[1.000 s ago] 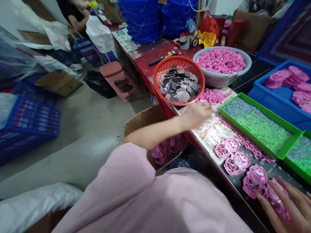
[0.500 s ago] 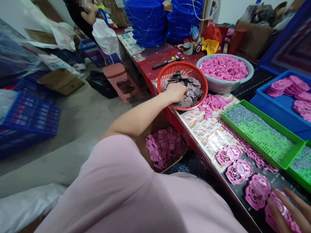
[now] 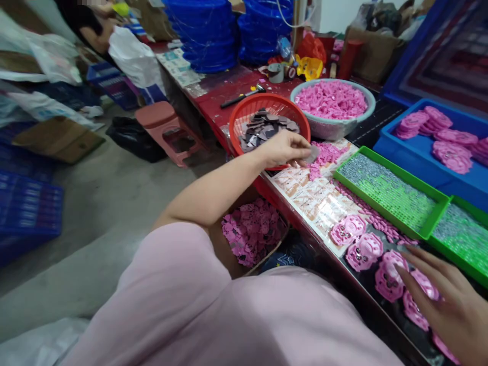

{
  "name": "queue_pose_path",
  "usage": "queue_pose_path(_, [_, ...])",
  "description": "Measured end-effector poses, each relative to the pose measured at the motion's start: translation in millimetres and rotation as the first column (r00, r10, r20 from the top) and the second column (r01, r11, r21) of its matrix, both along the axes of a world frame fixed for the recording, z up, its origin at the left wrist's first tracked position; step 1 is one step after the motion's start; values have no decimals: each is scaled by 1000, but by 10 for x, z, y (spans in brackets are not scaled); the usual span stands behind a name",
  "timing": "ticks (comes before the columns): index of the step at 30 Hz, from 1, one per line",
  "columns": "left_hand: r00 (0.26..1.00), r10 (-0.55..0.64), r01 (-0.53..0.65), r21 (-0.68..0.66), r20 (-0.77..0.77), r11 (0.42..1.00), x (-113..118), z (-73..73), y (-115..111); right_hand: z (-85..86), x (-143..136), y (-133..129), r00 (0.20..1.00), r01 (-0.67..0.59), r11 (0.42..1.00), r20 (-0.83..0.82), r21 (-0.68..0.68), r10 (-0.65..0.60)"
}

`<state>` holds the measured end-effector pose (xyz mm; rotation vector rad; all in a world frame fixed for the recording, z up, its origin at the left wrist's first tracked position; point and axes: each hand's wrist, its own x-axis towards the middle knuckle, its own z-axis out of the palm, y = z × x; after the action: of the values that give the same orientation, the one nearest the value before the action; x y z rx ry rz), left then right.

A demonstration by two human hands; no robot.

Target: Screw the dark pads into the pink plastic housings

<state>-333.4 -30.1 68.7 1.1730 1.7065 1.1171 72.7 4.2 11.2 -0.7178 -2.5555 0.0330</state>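
Observation:
My left hand (image 3: pixel 286 148) is at the right rim of an orange-red basket (image 3: pixel 237 113), its fingertips pinching a small flat grey piece (image 3: pixel 313 153). Similar grey and dark flat pieces (image 3: pixel 263 127) lie inside the basket. On the right, my right hand (image 3: pixel 444 290) reaches over a row of pink plastic animal-shaped parts, its fingers spread and partly covering some of them. One pink part (image 3: pixel 389 277) lies at its fingertips; whether they touch, I cannot tell. Another pink part (image 3: pixel 364 251) and a third pink part (image 3: pixel 347 230) lie farther along the row.
Small pink pieces fill a grey-blue bowl (image 3: pixel 330 127). Green trays (image 3: pixel 392 190) hold tiny metal parts. Behind them stands a blue bin (image 3: pixel 415 157) of pink parts. A box of pink parts (image 3: pixel 253 231) is below the table edge. A pink stool (image 3: pixel 156 114) stands left.
My left hand has come up out of the grey pieces, rightward to the basket rim, with one piece in its fingers. My right hand has moved farther into view over the pink row.

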Motion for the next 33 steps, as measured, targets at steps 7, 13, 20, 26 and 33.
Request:
queue_pose_path(7, [895, -396, 397, 36, 204, 917, 1100, -425, -82, 223, -881, -72, 940, -5, 743, -257, -669, -225])
queue_pose_path(13, [877, -354, 378, -13, 324, 926, 1231, -608, -146, 67, -827, -2, 811, -60, 559, -367, -827, -456])
queue_pose_path(20, [798, -506, 551, -53, 327, 833, 1229, -586, -203, 135, -790, 8, 957, -68, 618, -225, -783, -181])
queue_pose_path(26, [755, -545, 591, -18, 363, 806, 1265, -689, -266, 55, -820, -32, 949, -142, 503, -261, -852, -174])
queue_pose_path(33, [884, -373, 401, -47, 282, 915, 1180, -798, -349, 29, -856, -21, 950, 83, 642, -134, -762, -283])
